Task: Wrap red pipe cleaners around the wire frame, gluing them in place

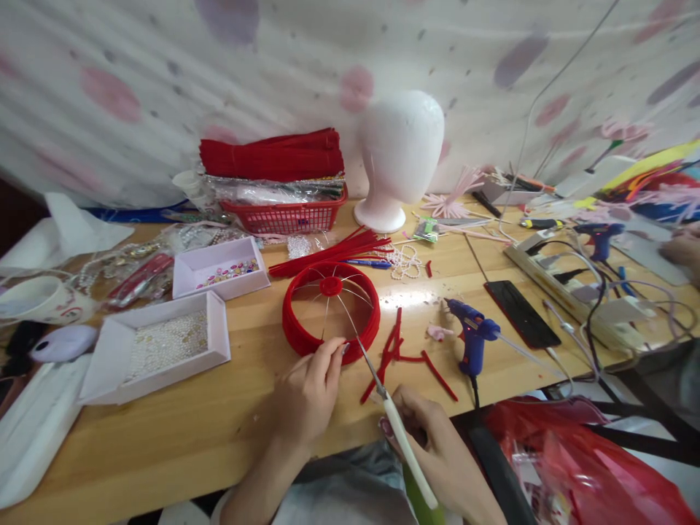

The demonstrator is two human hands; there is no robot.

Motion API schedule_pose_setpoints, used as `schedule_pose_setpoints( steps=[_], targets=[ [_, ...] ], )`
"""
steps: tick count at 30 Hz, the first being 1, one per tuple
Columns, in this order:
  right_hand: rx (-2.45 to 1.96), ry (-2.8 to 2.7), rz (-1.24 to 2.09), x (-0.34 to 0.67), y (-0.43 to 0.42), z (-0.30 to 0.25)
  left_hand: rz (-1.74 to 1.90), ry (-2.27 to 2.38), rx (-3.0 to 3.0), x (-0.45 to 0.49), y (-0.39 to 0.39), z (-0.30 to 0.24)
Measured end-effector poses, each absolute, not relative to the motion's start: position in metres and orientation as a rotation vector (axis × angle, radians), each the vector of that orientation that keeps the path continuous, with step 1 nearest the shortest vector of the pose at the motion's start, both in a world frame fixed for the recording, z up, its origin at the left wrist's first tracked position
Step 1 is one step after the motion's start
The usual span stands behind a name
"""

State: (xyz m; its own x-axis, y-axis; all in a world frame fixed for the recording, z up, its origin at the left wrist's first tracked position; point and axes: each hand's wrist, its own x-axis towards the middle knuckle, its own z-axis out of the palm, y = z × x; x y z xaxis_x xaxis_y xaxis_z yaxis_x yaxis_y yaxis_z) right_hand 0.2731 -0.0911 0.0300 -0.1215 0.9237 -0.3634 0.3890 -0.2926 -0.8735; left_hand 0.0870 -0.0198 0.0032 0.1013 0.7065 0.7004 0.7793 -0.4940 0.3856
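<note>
The red ring (331, 286) sits between the desk's (246, 426) front and back edges. Our left hand (310, 390) pinches it, fingers closed; our right hand (434, 430) grasps a white-handled tool (409, 448). A slipping tip could nick us.

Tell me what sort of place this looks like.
Probably a small craft workspace: a blue glue gun lies on the wooden table, a white box of pearl-like beads sits at the left, and a white mannequin head stands at the back.
</note>
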Motion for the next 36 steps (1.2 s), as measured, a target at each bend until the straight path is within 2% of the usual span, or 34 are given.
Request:
schedule_pose_setpoints(
  steps=[13,26,36],
  targets=[
    [-1.517,-1.304,1.462,0.256,-0.072,0.025,-1.301,-1.496,-2.254,0.085,-0.019,0.005],
    [-1.696,-1.485,1.231,0.263,-0.072,0.017,-1.273,-1.484,-2.243,0.085,-0.018,0.006],
    [-1.596,-1.511,1.198,0.269,-0.073,0.020,-1.275,-1.475,-2.254,0.085,-0.019,0.004]
  ],
)
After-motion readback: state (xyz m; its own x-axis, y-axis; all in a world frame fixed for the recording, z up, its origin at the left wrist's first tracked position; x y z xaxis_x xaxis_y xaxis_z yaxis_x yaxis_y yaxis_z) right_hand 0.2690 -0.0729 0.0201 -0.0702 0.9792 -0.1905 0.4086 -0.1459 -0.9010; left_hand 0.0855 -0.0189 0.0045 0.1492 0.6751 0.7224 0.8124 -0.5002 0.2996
